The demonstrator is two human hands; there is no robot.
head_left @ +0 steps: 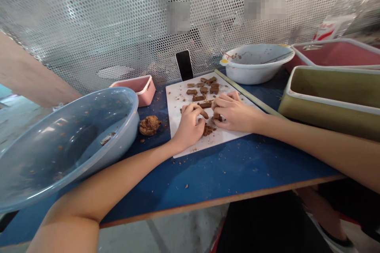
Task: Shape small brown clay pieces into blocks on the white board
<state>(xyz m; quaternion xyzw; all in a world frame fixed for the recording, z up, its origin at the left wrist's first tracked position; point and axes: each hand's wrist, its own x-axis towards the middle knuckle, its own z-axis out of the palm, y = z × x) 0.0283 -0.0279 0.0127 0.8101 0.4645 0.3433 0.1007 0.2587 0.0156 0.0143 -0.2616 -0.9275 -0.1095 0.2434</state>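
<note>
Over the white board (pixel 186 150), my left hand (pixel 190 124) is bent with its thumb and forefinger apart, and nothing shows between them. Beside it lies a small heap of brown crumbs (pixel 208 129). My right hand (pixel 233 112) has its fingers closed around a small brown clay piece (pixel 217 118), mostly hidden by the fingers. Behind the hands lies a longer clay strip (pixel 205 104), partly covered. Farther back, several short shaped clay pieces (pixel 198 97) rest on the board in loose rows.
A brown clay lump (pixel 150 125) sits between the board and a large blue basin (pixel 130 126). A pink box (pixel 147 91) and an upright phone (pixel 184 65) stand behind. Rightward are a stick (pixel 249 94), a white basin (pixel 252 73), a green planter (pixel 329 114) and a pink planter (pixel 344 53).
</note>
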